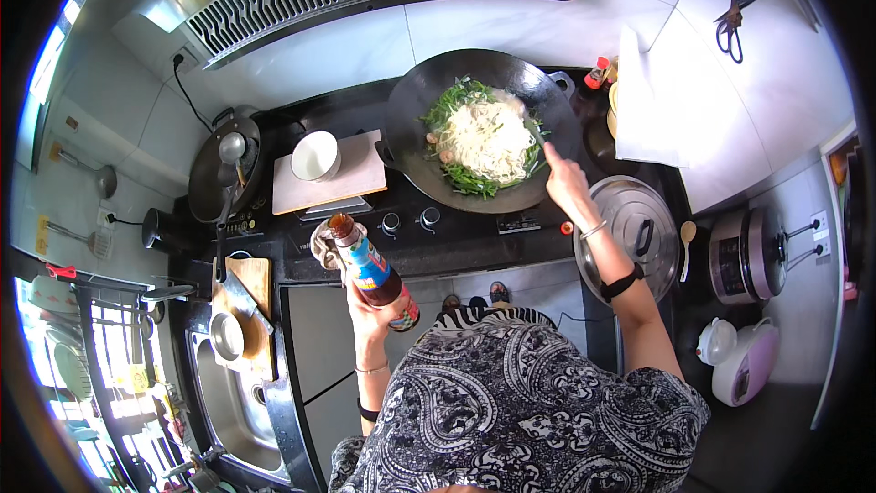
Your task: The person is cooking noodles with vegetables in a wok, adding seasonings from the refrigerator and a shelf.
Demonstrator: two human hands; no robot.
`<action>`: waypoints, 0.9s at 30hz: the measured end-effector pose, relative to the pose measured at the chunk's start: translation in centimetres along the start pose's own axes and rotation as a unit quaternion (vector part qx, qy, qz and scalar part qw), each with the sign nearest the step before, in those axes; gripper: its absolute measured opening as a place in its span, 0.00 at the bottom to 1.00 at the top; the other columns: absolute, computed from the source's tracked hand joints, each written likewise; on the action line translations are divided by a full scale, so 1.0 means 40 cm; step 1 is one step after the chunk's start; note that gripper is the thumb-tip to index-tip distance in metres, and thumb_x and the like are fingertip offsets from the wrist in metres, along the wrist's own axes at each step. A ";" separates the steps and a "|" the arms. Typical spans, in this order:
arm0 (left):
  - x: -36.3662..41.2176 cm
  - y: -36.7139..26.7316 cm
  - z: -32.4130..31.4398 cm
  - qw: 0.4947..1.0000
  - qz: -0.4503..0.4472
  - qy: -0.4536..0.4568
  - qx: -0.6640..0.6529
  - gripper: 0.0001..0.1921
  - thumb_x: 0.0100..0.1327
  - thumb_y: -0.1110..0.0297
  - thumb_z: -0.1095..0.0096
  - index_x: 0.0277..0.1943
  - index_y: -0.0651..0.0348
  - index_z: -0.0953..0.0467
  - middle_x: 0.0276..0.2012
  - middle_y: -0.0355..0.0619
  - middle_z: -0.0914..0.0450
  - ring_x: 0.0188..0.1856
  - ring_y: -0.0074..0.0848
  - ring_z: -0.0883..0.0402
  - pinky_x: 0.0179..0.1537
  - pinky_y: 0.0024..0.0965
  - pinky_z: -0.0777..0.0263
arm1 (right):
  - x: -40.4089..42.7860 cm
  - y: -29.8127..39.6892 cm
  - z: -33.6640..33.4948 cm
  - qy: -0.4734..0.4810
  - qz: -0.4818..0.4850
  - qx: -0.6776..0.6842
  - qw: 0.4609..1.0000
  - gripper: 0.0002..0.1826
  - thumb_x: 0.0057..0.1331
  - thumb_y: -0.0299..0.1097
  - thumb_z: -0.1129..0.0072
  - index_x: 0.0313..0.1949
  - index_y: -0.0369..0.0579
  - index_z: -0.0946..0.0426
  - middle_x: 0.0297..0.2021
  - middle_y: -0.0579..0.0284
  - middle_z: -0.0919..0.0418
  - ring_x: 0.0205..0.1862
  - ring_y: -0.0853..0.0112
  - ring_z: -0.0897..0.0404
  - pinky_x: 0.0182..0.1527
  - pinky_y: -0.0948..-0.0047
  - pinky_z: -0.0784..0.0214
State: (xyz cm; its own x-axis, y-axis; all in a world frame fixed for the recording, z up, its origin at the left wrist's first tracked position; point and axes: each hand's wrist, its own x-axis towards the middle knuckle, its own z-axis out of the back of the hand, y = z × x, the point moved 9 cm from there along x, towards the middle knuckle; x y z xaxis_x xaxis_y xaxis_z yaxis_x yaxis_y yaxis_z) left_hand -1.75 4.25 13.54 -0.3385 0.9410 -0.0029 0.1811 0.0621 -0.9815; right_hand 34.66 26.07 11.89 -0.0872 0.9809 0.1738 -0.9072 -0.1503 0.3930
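My left hand (375,308) is closed around a glass bottle (369,267) of dark sauce, held tilted in front of the stove with its mouth uncapped. Beside the bottle neck lies a crumpled cloth (326,246). My right hand (567,178) grips the handle of a cooking utensil whose far end is in the large black wok (424,185); the food partly hides that end. Pale noodles (487,137) sit piled in the wok over chopped green vegetables (472,186), with a few pinkish pieces at the left side. A small red cap (567,227) lies on the counter near my right forearm.
Left of the wok, a white bowl (315,156) stands on a board (363,181). A smaller pan (205,181) and a cleaver (248,298) on a cutting board (263,356) are farther left, near the sink (233,418). A metal lid (616,209) and rice cooker (732,257) stand right.
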 end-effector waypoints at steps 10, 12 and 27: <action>0.001 -0.001 -0.016 1.000 0.014 0.009 0.002 0.36 0.34 0.79 0.25 0.50 0.59 0.36 0.35 0.41 0.24 0.35 0.25 0.22 0.40 0.30 0.26 | -0.190 0.248 0.013 0.125 0.163 -0.001 0.979 0.28 0.56 0.23 0.55 0.59 0.49 0.34 0.28 0.40 0.27 0.26 0.48 0.23 0.31 0.54 0.29; 0.007 -0.001 -0.019 1.000 0.014 0.010 0.001 0.36 0.34 0.78 0.25 0.50 0.59 0.36 0.36 0.41 0.24 0.35 0.25 0.22 0.40 0.30 0.26 | -0.159 0.212 0.006 0.129 0.152 0.006 0.980 0.28 0.56 0.23 0.55 0.59 0.50 0.34 0.27 0.39 0.26 0.27 0.47 0.23 0.31 0.53 0.29; 0.017 0.020 -0.022 0.999 0.016 0.028 0.004 0.36 0.35 0.78 0.25 0.50 0.58 0.36 0.38 0.41 0.25 0.38 0.24 0.23 0.43 0.30 0.27 | -0.187 0.218 0.008 0.139 0.205 -0.010 0.969 0.34 0.53 0.20 0.53 0.62 0.48 0.39 0.28 0.42 0.30 0.26 0.48 0.24 0.32 0.53 0.29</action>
State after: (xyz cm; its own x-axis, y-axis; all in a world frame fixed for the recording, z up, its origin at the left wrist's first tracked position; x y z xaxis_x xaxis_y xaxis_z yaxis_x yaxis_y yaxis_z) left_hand -1.02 5.24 12.93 -0.2799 0.9597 -0.0244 0.1833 0.0285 -0.9827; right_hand 27.51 17.40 14.30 -0.5472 0.8347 0.0617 -0.7798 -0.5352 0.3248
